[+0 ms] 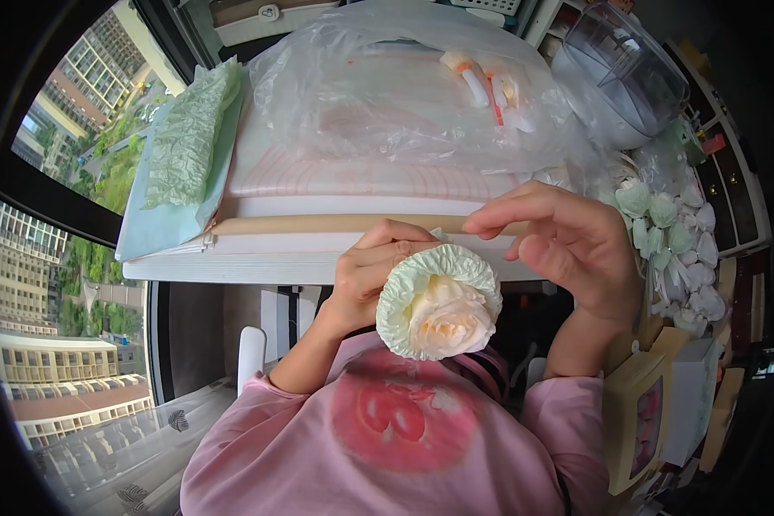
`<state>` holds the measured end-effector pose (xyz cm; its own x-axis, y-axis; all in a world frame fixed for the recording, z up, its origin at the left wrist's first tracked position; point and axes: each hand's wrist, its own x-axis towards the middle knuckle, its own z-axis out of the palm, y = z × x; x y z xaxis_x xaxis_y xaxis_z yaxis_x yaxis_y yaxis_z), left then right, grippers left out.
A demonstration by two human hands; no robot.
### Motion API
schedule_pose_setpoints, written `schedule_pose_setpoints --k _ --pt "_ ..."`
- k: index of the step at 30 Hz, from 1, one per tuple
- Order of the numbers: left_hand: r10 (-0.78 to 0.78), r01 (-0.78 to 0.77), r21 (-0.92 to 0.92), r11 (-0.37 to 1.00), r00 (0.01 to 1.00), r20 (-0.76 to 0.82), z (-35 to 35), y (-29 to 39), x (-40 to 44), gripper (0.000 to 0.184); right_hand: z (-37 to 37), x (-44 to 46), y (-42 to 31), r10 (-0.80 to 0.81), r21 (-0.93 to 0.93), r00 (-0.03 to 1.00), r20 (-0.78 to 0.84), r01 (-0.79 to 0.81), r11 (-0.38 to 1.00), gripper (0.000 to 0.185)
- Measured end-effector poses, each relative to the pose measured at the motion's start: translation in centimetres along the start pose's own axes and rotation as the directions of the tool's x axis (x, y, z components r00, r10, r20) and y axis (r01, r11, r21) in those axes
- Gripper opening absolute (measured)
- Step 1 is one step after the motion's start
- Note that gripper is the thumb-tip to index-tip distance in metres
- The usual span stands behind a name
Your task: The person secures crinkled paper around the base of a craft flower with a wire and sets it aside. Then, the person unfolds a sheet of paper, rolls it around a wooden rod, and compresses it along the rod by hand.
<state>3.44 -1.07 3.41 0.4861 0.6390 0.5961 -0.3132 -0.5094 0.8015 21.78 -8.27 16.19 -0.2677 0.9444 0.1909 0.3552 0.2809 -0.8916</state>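
A cream artificial-looking rose [451, 320], ringed by a ruffled pale green crinkled wrap [397, 301], faces up in front of my chest. My left hand [371, 271] is closed behind it at the bloom's upper left; the stem or base is hidden by the bloom. Up and to the right of the flower, my right hand [572, 245] hovers with bent fingers, thumb apart from them, and nothing visible between. It does not touch the rose. On the table's left lies a strip of matching green crinkled material [196, 138] on light blue sheets [138, 219].
Clear plastic film [335, 103] covers much of the table [275, 268], with orange-and-white pieces [477, 77] at the back. A brown rod or roll [301, 225] lies near the front edge. Bagged pale green and white flowers [679, 232] hang right; a window is left.
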Motion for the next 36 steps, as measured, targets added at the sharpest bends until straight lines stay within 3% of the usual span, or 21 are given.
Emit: schedule_pose_setpoints --k 2,4,7,10,12,14,17,20,22,26,32,33,35,36 --pt "-0.15 0.142 -0.165 0.976 0.988 -0.038 0.0 -0.3 -0.3 0.032 0.2 -0.5 0.5 -0.039 0.211 0.988 -0.151 0.071 0.975 0.026" --pt "-0.196 0.186 -0.189 0.964 0.98 -0.032 -0.1 -1.5 -0.8 0.031 0.0 -1.1 2.1 -0.081 0.23 0.987 -0.137 0.111 0.967 0.029" --pt "-0.26 0.247 -0.22 0.944 0.965 -0.033 -0.4 -3.1 -1.2 0.031 1.0 -1.5 3.7 -0.022 0.247 0.979 -0.201 0.073 0.966 0.03" --pt "-0.24 0.222 -0.228 0.948 0.969 -0.055 -0.5 -2.6 -0.8 0.031 2.8 -1.2 5.4 -0.003 0.268 0.97 -0.245 0.071 0.961 0.037" --pt "-0.213 0.191 -0.239 0.952 0.974 -0.071 -0.4 -1.6 -0.3 0.032 3.7 -0.9 6.0 -0.115 0.312 0.953 -0.279 0.203 0.928 0.045" --pt "-0.202 0.175 -0.252 0.952 0.976 -0.086 -0.2 -1.0 0.1 0.032 4.0 -0.5 5.6 -0.13 0.34 0.956 -0.261 0.217 0.915 0.05" --pt "-0.229 0.209 -0.231 0.95 0.971 -0.066 -0.1 -0.8 0.3 0.032 4.2 0.0 4.3 -0.019 0.486 0.968 -0.25 0.143 0.862 0.046" --pt "-0.122 0.108 -0.173 0.979 0.99 -0.068 -0.1 -0.9 0.5 0.031 3.7 0.6 3.8 -0.049 0.446 0.972 -0.23 0.15 0.883 0.037" --pt "0.069 -0.068 0.035 0.997 0.997 -0.028 -0.2 -1.1 0.5 0.031 3.6 0.7 3.4 -0.008 0.344 0.974 -0.225 0.087 0.935 0.027" --pt "0.099 -0.098 0.089 0.991 0.995 -0.007 -0.2 -1.2 0.5 0.03 3.4 0.6 3.0 0.086 0.351 0.974 -0.211 -0.006 0.936 0.024" --pt "-0.032 0.029 -0.1 0.995 0.999 -0.03 0.1 -1.3 0.1 0.032 3.1 0.3 2.8 0.113 0.38 0.978 -0.175 -0.039 0.924 0.025" --pt "-0.226 0.207 -0.29 0.934 0.973 -0.033 0.3 -1.4 -0.1 0.032 3.0 0.3 2.8 0.117 0.383 0.98 -0.159 -0.048 0.923 0.027" --pt "-0.41 0.363 -0.466 0.807 0.912 0.0 0.3 -1.7 -0.5 0.031 3.0 0.3 2.8 0.12 0.385 0.983 -0.142 -0.057 0.921 0.028" --pt "-0.436 0.374 -0.489 0.788 0.9 -0.013 0.3 -1.9 -0.7 0.032 3.1 0.4 2.9 0.056 0.413 0.984 -0.17 0.02 0.911 0.03"
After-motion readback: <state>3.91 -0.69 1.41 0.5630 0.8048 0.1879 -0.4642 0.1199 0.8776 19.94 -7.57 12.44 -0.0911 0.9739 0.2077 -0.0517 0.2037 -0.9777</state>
